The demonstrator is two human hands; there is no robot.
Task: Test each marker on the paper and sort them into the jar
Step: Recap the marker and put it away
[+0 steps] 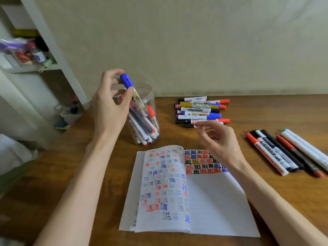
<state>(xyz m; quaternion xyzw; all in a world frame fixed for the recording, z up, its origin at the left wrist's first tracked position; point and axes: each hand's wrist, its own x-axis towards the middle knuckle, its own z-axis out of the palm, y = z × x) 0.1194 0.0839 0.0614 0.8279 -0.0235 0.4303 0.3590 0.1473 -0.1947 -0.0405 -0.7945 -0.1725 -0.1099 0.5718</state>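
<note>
My left hand (111,103) pinches a blue-capped marker (131,87) between thumb and fingers, its lower end inside the mouth of a clear plastic jar (150,96) that holds several markers. My right hand (220,141) hovers over the top of the open notebook (209,201), fingers loosely curled, holding nothing. The notebook's pages carry red, blue, black and yellow test marks. A pile of markers (200,110) lies behind my right hand.
A second group of red, black and white markers (287,151) lies on the wooden table (266,110) at the right. A white shelf unit (58,55) with clutter stands to the left, and a plain wall is behind the table.
</note>
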